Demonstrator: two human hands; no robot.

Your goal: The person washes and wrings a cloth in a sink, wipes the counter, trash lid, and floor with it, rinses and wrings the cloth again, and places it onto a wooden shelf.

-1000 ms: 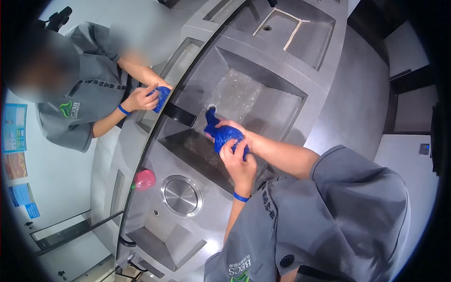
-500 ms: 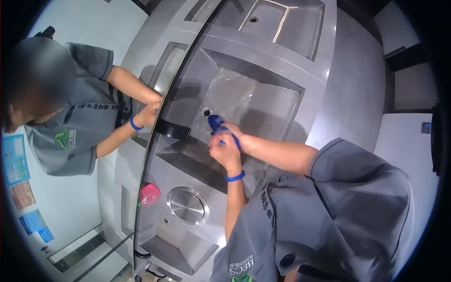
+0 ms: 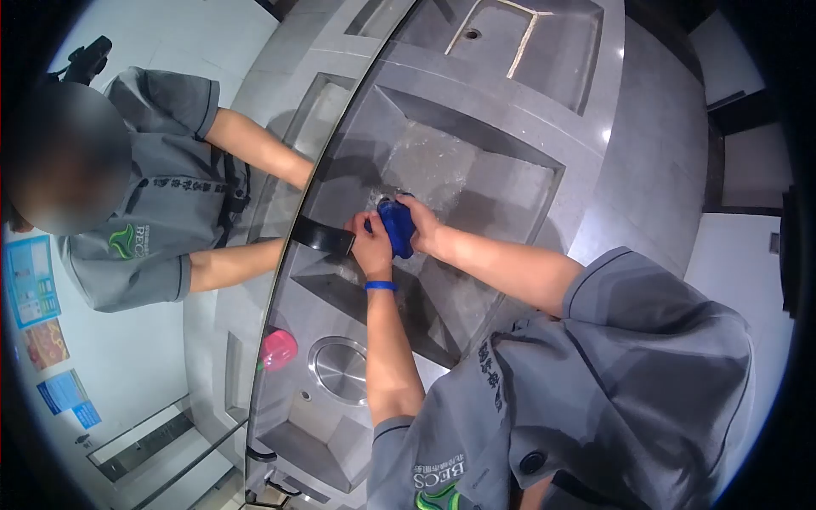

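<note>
A blue cloth (image 3: 397,229), dark and bunched up, is held between my two hands over the grey sink (image 3: 510,166). My left hand (image 3: 371,248), with a blue band on its wrist, has its fingers closed round the cloth's near-left side, close to the black faucet (image 3: 323,237). On the other side, my right hand (image 3: 422,228) grips the cloth, its thumb and fingers near the top edge. The faucet's spout points toward the cloth. Wet shine and splashes show on the sink floor around the hands, and the cloth partly hides the drain area.
A large mirror (image 3: 221,280) runs along the counter and reflects a person in a grey shirt. On the counter are a pink container (image 3: 278,349) and a round metal lid (image 3: 342,374). Another basin (image 3: 561,51) lies farther along, and a smaller recess (image 3: 319,438) sits on the opposite side.
My hands have moved from twisting the cloth close together to holding it wider and more open, nearer the faucet and drain. The left hand has shifted left and up; the view has moved slightly.
</note>
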